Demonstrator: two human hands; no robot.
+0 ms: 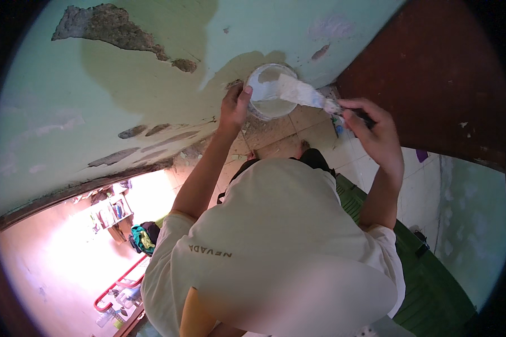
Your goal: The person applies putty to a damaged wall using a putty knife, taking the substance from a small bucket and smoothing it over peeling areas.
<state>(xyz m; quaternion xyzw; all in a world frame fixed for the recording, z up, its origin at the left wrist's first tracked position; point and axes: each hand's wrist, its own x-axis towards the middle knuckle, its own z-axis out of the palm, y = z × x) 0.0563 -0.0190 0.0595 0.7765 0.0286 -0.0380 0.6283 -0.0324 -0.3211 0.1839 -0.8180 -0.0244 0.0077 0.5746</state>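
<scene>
My left hand (234, 106) is closed on the rim of a round white tub (258, 110), thumb over the edge. White paste coats part of the tub's inside. In my right hand (375, 130) is a putty knife (303, 92), its dark handle wrapped by the fingers. White paste covers the blade, whose tip reaches over the tub's opening; whether it touches the inside I cannot tell. Just beyond the tub stands a pale green wall (219, 33) with a large patch of bare, broken plaster (104, 28) and several smaller chipped spots.
A dark brown panel (427, 78) rises at the right. Below lies a tiled floor (275, 137) with debris along the wall. A green slatted piece of furniture (421, 281) stands at the lower right. Through a bright opening at the left show a shelf (111, 212) and a red-framed rack (118, 286).
</scene>
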